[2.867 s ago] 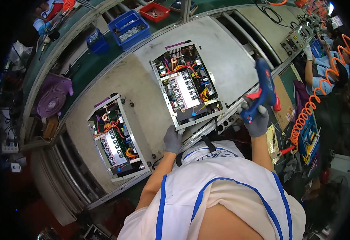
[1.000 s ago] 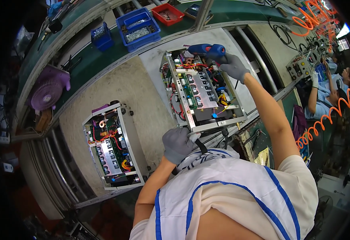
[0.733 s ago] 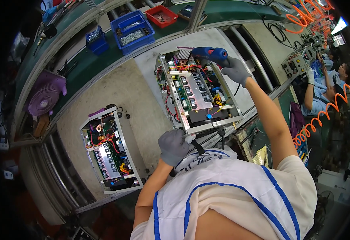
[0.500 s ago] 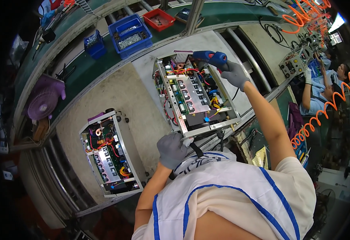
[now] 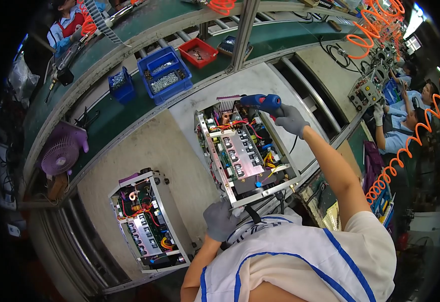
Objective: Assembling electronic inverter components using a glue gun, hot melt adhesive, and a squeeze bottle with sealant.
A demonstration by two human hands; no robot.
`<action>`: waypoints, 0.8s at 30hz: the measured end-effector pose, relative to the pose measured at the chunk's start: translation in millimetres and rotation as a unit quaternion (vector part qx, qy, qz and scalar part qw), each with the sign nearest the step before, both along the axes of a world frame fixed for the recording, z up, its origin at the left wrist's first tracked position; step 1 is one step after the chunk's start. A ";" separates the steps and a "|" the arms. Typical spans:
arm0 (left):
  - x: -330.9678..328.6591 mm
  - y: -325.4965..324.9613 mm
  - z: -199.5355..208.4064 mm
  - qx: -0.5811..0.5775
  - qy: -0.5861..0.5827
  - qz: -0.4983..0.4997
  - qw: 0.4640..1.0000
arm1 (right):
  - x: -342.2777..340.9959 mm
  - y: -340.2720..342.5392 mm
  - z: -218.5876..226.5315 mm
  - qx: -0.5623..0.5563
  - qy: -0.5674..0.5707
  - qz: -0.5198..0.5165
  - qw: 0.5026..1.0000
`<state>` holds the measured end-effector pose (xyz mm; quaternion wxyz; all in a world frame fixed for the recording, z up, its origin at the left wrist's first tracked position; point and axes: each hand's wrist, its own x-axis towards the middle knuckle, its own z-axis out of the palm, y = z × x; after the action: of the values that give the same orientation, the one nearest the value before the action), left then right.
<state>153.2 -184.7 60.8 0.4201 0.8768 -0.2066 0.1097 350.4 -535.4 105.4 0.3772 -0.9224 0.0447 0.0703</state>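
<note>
In the head view, the right hand (image 5: 291, 122) is now holding a power driver (image 5: 261, 102) over the far end of the open metal box (image 5: 266, 192); about three seconds ago it was holding it off to the right. So the work is now centring on that end, though whether the tip is touching is unclear. The right grip is wrapping the driver's handle. The left hand (image 5: 220, 221) is resting by the near left corner, its grip too hidden to tell. The box is sitting on a pale board (image 5: 266, 80).

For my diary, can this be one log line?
left grey-gloved hand: at near corner of open silver metal electronics unit | right grey-gloved hand: holds blue pistol-shaped tool
</note>
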 end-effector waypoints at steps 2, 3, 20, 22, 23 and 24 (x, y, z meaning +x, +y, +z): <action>0.7 0.8 -3.3 -0.001 -0.003 0.001 1.000 | 0.9 1.1 1.1 0.000 -0.010 0.002 1.000; 0.7 1.5 -4.2 -0.001 -0.005 0.002 1.000 | 1.3 1.8 1.4 0.001 -0.018 0.005 1.000; 1.9 11.0 -11.7 -0.027 -0.002 0.006 1.000 | 3.4 7.2 -8.1 0.021 -0.039 0.016 0.999; -0.5 11.8 -13.4 -0.032 -0.001 0.010 0.999 | -2.3 2.9 -7.8 0.065 -0.050 0.020 0.996; -3.0 13.4 -16.3 -0.022 0.003 0.015 1.000 | -8.7 7.9 5.6 0.114 0.020 -0.023 0.993; -4.6 13.8 -19.1 -0.014 0.005 0.017 1.000 | -15.9 9.1 14.4 0.161 0.089 -0.068 0.981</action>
<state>148.5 -170.9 41.7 0.4315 0.8748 -0.1877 0.1153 334.5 -526.3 119.7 0.5188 -0.8347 0.1286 0.1326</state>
